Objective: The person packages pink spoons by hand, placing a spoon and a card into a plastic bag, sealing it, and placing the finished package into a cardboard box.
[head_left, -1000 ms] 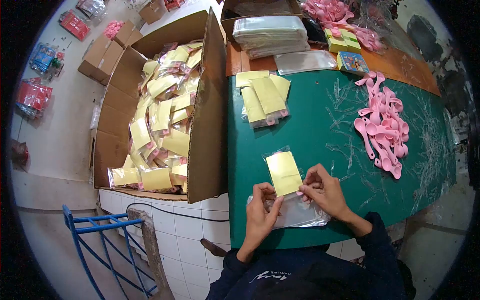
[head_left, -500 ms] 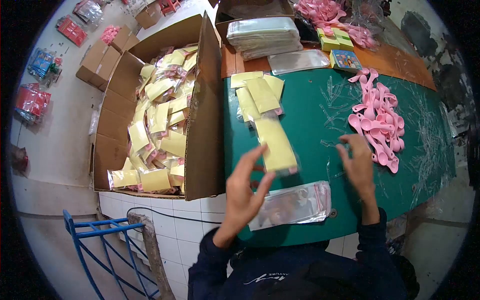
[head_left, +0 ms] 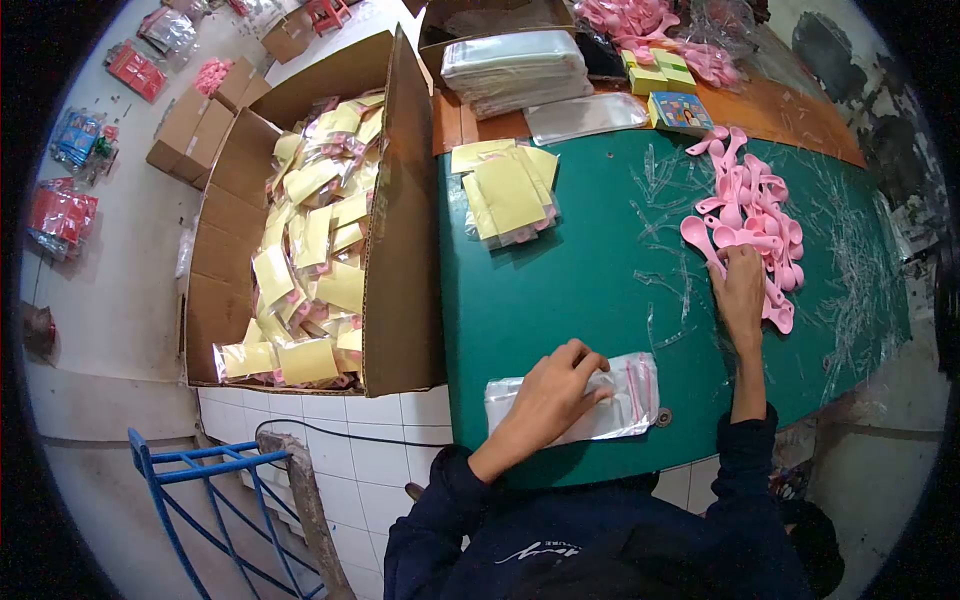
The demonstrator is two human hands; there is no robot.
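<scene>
On the green table, clear plastic bags (head_left: pixel 632 395) lie near the front edge. My left hand (head_left: pixel 562 390) rests over them, fingers curled and pinched at the top bag. My right hand (head_left: pixel 740 290) reaches into the heap of pink spoons (head_left: pixel 765 210), its fingertips closed on a pink spoon (head_left: pixel 702 243) at the heap's near left side. Farther back on the left lies a small stack of packets with yellow cards (head_left: pixel 510 193), touched by neither hand.
A tall carton (head_left: pixel 405 240) full of yellow-card packets stands left of the table. Behind are stacked clear bags (head_left: pixel 515 68), a small blue box (head_left: pixel 680 112) and yellow-green blocks (head_left: pixel 658 72). Plastic scraps (head_left: pixel 850 270) lie at right. A blue metal frame (head_left: pixel 205 455) stands lower left.
A yellow-card packet near my left hand now lies on the small stack. My left hand has moved down right onto the clear bags, and my right hand has moved up right to the spoons.
</scene>
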